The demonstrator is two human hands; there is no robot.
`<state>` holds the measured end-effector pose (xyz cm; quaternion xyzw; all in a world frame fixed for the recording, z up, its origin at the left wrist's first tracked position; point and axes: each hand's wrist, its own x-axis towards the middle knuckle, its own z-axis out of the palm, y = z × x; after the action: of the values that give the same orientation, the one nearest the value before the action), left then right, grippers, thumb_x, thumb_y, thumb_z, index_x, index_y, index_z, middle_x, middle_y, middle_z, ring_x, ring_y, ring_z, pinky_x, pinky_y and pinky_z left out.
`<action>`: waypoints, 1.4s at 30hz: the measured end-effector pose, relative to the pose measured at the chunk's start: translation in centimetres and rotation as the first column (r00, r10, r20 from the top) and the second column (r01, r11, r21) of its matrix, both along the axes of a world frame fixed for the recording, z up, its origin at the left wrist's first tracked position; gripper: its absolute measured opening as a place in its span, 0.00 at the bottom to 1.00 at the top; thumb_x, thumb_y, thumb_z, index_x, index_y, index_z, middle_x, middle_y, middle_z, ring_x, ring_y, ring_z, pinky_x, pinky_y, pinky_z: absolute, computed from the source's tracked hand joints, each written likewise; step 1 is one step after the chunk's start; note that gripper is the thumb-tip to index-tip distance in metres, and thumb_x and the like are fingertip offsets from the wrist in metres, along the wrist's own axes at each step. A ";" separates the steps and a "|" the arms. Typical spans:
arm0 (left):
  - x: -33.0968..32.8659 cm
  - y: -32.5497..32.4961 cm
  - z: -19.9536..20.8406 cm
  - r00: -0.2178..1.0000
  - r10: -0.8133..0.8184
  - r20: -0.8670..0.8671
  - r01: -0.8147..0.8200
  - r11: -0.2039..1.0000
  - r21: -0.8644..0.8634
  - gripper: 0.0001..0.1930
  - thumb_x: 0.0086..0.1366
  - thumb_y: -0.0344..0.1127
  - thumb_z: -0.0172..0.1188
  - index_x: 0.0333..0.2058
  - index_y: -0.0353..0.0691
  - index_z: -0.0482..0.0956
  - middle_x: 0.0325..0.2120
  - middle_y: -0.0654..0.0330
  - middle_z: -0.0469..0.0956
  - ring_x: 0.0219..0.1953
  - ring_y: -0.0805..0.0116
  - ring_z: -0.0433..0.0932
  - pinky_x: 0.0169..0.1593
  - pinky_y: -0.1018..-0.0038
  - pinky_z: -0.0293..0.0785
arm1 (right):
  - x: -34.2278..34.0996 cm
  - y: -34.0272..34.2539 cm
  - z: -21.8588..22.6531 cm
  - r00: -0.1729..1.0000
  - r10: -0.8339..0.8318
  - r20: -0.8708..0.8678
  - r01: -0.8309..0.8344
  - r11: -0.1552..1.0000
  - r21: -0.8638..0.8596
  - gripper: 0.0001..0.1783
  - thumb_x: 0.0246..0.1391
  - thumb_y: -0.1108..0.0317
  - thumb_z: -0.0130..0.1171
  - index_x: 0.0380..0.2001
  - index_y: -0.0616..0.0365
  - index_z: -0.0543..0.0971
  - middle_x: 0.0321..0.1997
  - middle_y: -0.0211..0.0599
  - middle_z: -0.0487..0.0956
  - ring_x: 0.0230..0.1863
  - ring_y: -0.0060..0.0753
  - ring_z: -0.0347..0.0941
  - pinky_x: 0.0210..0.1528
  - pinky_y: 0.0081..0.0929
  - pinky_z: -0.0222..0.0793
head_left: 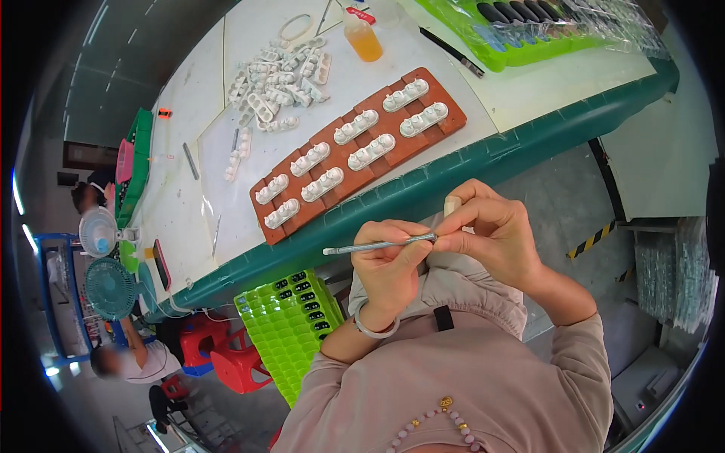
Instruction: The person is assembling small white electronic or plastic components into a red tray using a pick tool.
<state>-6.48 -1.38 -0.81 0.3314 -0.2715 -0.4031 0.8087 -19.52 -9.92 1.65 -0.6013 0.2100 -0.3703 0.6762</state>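
Above my lap, just off the table's near edge, my two hands meet. My left hand [387, 272] is closed round a slim grey pen-like tool [362, 247] with a pale end pointing left. At the tool's other end, the fingertips of my right hand [495, 238] pinch together, and a thin piece shows between them; its kind is too small to tell. A pale cover [451, 204] sits on one right fingertip. On the table beyond, a reddish-brown stepped block [343, 162] carries two rows of white three-part moulded pieces [370, 152].
A heap of similar white pieces [279, 79] lies behind the block, near a bottle of orange liquid [363, 39]. Green trays [521, 45] with dark parts stand at the far right. Another green tray [276, 332] sits below the table edge, beside red stools [238, 361]. People work at left.
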 end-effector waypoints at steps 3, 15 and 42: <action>0.3 -0.1 -0.1 0.999 -0.029 0.040 0.030 0.999 -0.042 0.14 0.52 0.12 0.62 0.34 0.35 0.71 0.33 0.47 0.78 0.34 0.64 0.80 0.38 0.75 0.78 | -0.2 0.1 0.5 0.997 0.072 0.026 -0.075 0.985 0.154 0.07 0.46 0.82 0.65 0.31 0.65 0.80 0.38 0.34 0.73 0.37 0.23 0.74 0.40 0.20 0.74; 0.4 0.3 0.1 0.994 -0.050 0.101 0.052 0.998 -0.022 0.14 0.52 0.11 0.61 0.34 0.34 0.71 0.34 0.47 0.78 0.36 0.63 0.80 0.40 0.74 0.80 | -0.7 0.7 1.3 0.987 -0.060 -0.149 0.036 0.986 -0.164 0.08 0.47 0.81 0.63 0.33 0.64 0.81 0.34 0.36 0.79 0.31 0.24 0.77 0.32 0.20 0.73; 1.5 0.5 0.4 0.968 -0.087 0.237 0.081 0.996 0.037 0.13 0.51 0.11 0.62 0.32 0.32 0.72 0.34 0.46 0.79 0.36 0.61 0.81 0.39 0.73 0.81 | -1.2 -0.3 3.0 0.948 0.264 -0.178 -0.170 0.893 0.418 0.10 0.57 0.73 0.58 0.38 0.69 0.79 0.32 0.38 0.81 0.31 0.22 0.78 0.35 0.19 0.76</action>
<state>-5.02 -0.88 -0.38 0.3765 -0.3749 -0.3979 0.7479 -20.72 -10.26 4.62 -0.5101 0.2886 -0.1696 0.7923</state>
